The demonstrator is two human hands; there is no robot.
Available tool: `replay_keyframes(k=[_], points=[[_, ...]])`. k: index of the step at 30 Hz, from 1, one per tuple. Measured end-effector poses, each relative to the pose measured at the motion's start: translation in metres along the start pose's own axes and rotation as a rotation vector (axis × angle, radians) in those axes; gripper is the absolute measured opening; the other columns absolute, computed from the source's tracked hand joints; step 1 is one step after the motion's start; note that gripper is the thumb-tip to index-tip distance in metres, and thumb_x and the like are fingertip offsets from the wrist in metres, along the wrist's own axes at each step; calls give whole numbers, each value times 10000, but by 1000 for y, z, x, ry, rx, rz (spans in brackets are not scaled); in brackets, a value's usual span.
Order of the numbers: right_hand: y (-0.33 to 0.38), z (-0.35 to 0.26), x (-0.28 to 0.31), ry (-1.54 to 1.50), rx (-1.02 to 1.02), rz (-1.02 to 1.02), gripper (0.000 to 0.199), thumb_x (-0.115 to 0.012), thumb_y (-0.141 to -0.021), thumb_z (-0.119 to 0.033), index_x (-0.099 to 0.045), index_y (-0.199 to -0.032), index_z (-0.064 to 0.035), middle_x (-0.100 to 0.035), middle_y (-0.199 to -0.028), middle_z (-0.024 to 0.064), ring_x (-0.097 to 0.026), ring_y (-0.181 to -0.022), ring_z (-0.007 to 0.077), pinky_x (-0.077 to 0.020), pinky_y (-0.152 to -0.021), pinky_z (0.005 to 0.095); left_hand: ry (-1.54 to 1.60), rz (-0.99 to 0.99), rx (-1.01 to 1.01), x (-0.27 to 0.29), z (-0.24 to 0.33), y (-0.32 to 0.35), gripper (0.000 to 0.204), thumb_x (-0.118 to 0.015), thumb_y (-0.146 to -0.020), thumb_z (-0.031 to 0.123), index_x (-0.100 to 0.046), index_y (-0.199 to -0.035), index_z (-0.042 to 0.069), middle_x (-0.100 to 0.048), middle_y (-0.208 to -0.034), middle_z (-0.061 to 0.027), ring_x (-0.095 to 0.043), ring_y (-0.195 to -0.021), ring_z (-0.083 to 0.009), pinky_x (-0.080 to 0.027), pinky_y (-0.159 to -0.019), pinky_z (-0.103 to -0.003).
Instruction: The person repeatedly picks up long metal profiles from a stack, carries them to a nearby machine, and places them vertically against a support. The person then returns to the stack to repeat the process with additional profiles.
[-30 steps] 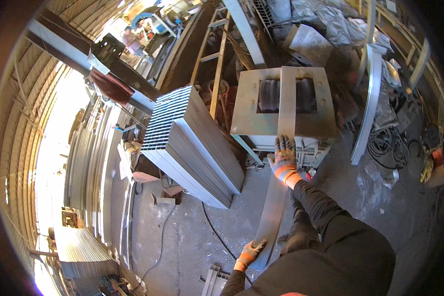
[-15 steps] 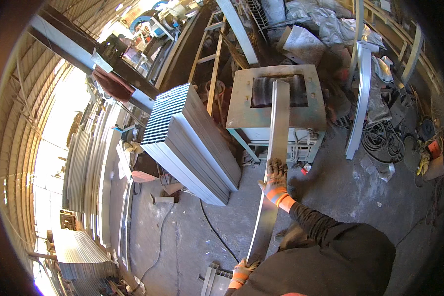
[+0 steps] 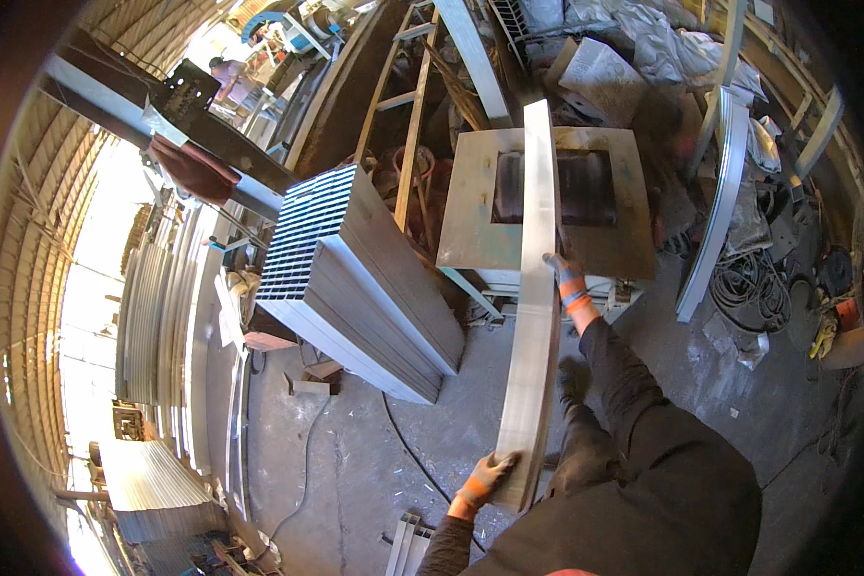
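Observation:
I hold a long, slightly curved grey metal strip [image 3: 533, 317] that reaches from near my waist up over a square machine [image 3: 470, 211] with a dark opening in its top. My left hand [image 3: 485, 480], in an orange and grey glove, grips the strip's near end. My right hand [image 3: 566, 278], gloved the same way, holds the strip's right edge just at the machine's front rim. The far end of the strip lies across the machine's opening.
A tall stack of grey metal profiles [image 3: 355, 278] stands left of the machine. A wooden ladder [image 3: 403, 115] leans behind it. Curved bent strips [image 3: 715, 211] rest at the right, beside cables [image 3: 754, 288] on the floor. More sheets [image 3: 154, 490] lie at the lower left.
The strip has slid forward across the machine's top. My right hand moved from lower on the strip up to the machine's front rim, and my left hand stays on the near end.

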State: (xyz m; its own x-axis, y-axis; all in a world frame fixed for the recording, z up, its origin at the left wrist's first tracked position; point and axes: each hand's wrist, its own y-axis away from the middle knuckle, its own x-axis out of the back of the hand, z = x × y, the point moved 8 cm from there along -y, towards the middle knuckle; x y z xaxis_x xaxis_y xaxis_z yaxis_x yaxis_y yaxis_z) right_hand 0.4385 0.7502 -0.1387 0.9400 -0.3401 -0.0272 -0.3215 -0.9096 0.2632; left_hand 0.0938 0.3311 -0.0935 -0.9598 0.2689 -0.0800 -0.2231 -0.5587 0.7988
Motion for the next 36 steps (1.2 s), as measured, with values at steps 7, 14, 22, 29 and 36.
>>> replay_keyframes(k=[7, 14, 22, 29, 36], points=[[-177, -98, -40, 1334, 635, -72, 677, -519, -1143, -490, -473, -1736, -166, -364, -1843, 141, -342, -1691, 376, -282, -1365, 567, -362, 243, -404, -39, 217, -137, 606, -821, -1030, 514, -753, -1342, -1, -824, -1254, -221, -785, -1183, -364, -601, -1002, -414], [-228, -135, -39, 1467, 620, 46, 613, -471, -1164, -450, -549, -1674, -119, -379, -1836, 120, -341, -1685, 366, -252, -1389, 528, -473, 299, -344, -29, 261, -199, 603, -723, -1078, 567, -748, -1325, 18, -800, -1255, -280, -748, -1232, -461, -587, -1033, -455], [-64, -103, -53, 1238, 687, 71, 603, -552, -1137, -399, -581, -1637, -64, -456, -1781, 163, -358, -1662, 419, -192, -1402, 570, -460, 246, -281, 10, 131, -112, 547, -670, -1111, 508, -733, -1427, 67, -793, -1341, -229, -734, -1304, -409, -565, -1078, -448], [137, -74, -71, 1251, 767, 59, 618, -562, -1110, -359, -579, -1627, -20, -448, -1770, 232, -358, -1665, 422, -128, -1415, 605, -449, 248, -252, 37, -21, 17, 588, -662, -1106, 548, -732, -1431, 63, -793, -1346, -227, -741, -1304, -376, -562, -1072, -456], [297, -39, -78, 1170, 717, 2, 665, -530, -1116, -401, -560, -1636, 12, -453, -1759, 250, -327, -1673, 458, -93, -1413, 627, -505, 230, -148, 50, -123, 150, 669, -640, -1098, 638, -723, -1490, 102, -789, -1397, -189, -722, -1343, -353, -536, -1125, -434]])
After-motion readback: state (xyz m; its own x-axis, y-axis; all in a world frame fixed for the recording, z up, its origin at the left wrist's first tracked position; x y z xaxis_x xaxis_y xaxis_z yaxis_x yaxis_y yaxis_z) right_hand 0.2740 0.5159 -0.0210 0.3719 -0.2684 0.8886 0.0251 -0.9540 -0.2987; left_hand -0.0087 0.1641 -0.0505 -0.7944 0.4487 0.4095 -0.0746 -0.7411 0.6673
